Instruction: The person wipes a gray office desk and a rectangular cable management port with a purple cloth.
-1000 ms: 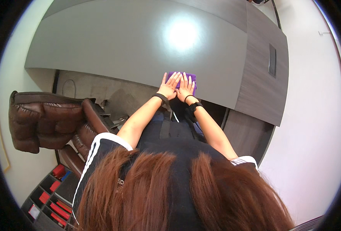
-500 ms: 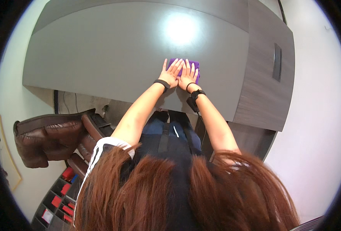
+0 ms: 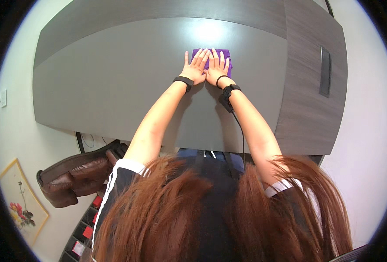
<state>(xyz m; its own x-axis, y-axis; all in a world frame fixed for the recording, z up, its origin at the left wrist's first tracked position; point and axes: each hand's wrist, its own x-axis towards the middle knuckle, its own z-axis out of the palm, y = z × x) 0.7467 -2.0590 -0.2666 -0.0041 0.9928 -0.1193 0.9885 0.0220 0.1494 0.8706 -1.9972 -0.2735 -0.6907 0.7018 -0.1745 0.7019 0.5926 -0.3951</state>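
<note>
A folded purple cloth [image 3: 196, 53] lies flat on the grey desk top [image 3: 115, 78]. Both my palms press down on it side by side, thumbs almost meeting. My left hand [image 3: 196, 68] covers its left part, fingers stretched and the little finger spread out over the bare desk. On the cloth's right part rests my right hand [image 3: 218, 68], its fingers also straight and apart. Much of the cloth is hidden beneath the hands; its right edge looks ruffled. A black band circles my left wrist. My right wrist carries a thin band and a black device with a cable.
Wood-grain panels border the desk, the right one with a dark inset plate [image 3: 325, 72]. A brown leather chair [image 3: 82, 174] stands at the lower left. Behind it are a shelf with red items [image 3: 87, 231] and a framed flower picture [image 3: 27, 209]. A cable hangs beside my right forearm.
Both hands have slid the purple cloth forward across the desk, away from me. My arms reach farther out, and my body leans closer over the desk edge.
</note>
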